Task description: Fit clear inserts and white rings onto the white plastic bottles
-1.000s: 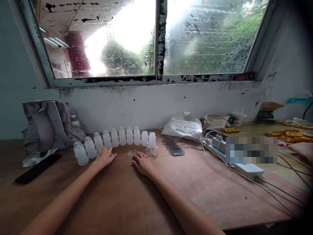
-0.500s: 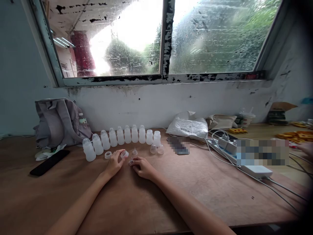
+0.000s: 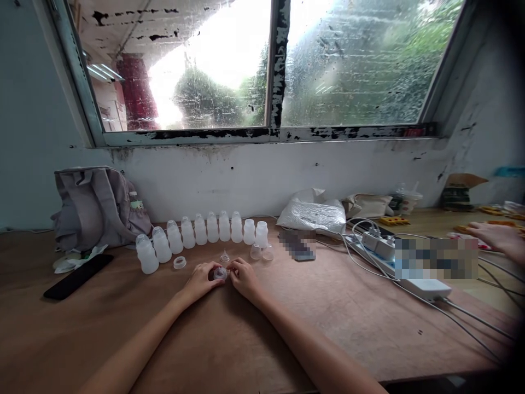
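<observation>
So a small clear ring cap [image 3: 220,273] is pinched between the left hand [image 3: 200,280] and the right hand [image 3: 245,276], both closed on it from either side with fingertips meeting right over the bench [image 3: 229,339]. It's held low, just off the wood, probably so the tiny part can be steadied from both sides. What sits inside the cap can't be made out, too small and see-through.

Just beyond the fingers, a little clear nipple [image 3: 224,256] is stood upright, and another loose ring [image 3: 179,262] is left off to the left hand's outer side. Two clear domed caps [image 3: 261,253] are parked past the right hand. A curved row of frosted bottles [image 3: 200,232] is lined up further out, all within easy reach. Far off to the right, someone else's hand [image 3: 498,236] is seen near the power strip [image 3: 379,245].
</observation>
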`<action>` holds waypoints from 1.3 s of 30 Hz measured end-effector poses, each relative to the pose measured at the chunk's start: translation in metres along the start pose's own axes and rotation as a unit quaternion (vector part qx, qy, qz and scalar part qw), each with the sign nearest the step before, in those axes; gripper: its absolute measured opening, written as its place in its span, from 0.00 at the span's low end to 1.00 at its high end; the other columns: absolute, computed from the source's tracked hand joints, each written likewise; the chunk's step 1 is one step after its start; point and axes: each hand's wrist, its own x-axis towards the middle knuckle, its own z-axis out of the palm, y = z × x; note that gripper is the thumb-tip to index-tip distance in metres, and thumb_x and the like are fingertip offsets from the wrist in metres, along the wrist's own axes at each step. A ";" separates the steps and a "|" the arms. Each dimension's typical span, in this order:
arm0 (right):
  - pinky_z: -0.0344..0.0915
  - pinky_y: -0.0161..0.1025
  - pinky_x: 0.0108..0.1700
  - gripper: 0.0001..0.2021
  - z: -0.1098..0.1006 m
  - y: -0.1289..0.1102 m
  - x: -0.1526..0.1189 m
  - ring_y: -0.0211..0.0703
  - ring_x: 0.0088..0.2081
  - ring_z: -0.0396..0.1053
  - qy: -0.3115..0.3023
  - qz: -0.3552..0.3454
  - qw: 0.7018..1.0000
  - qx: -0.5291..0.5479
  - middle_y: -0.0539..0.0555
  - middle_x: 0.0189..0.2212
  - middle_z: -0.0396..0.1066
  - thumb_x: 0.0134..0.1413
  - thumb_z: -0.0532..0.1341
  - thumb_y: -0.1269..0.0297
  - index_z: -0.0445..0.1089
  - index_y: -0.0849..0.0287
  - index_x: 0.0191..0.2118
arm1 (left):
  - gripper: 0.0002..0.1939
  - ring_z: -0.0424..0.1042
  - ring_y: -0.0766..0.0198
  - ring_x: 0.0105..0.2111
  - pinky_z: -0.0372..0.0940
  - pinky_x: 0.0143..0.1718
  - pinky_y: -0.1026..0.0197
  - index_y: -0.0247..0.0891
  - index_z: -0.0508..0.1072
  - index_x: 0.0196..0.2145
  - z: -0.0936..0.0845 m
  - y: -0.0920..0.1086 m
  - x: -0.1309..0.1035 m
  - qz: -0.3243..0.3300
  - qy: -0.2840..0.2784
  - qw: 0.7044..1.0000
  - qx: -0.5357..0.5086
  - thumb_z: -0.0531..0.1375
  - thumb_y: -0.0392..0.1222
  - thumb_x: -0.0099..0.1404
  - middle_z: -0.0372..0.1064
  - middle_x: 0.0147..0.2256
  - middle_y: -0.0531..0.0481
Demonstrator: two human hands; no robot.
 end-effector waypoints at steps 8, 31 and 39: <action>0.60 0.31 0.33 0.09 0.001 0.000 0.001 0.36 0.30 0.64 -0.015 0.000 1.000 -0.017 0.52 0.30 0.65 0.46 0.54 0.76 0.70 0.60 0.30 | 0.15 0.64 0.58 0.40 0.54 0.43 0.57 0.43 0.67 0.40 0.001 0.011 -0.007 0.000 0.023 0.999 0.042 0.56 0.48 0.55 0.68 0.39 0.51; 0.59 0.32 0.33 0.15 0.006 -0.008 0.003 0.37 0.31 0.62 -0.014 -0.066 0.996 0.060 0.51 0.31 0.65 0.40 0.51 0.77 0.61 0.59 0.38 | 0.11 0.67 0.64 0.29 0.62 0.31 0.63 0.38 0.64 0.31 0.005 0.009 0.001 -0.051 0.088 0.963 -0.251 0.50 0.48 0.60 0.67 0.28 0.51; 0.54 0.31 0.27 0.05 0.008 -0.012 0.004 0.36 0.23 0.58 0.035 0.003 0.998 0.060 0.46 0.22 0.58 0.42 0.52 0.71 0.55 0.57 0.28 | 0.17 0.67 0.66 0.25 0.62 0.22 0.66 0.37 0.65 0.37 0.015 0.013 -0.003 -0.127 0.115 0.909 -0.380 0.51 0.53 0.58 0.66 0.29 0.50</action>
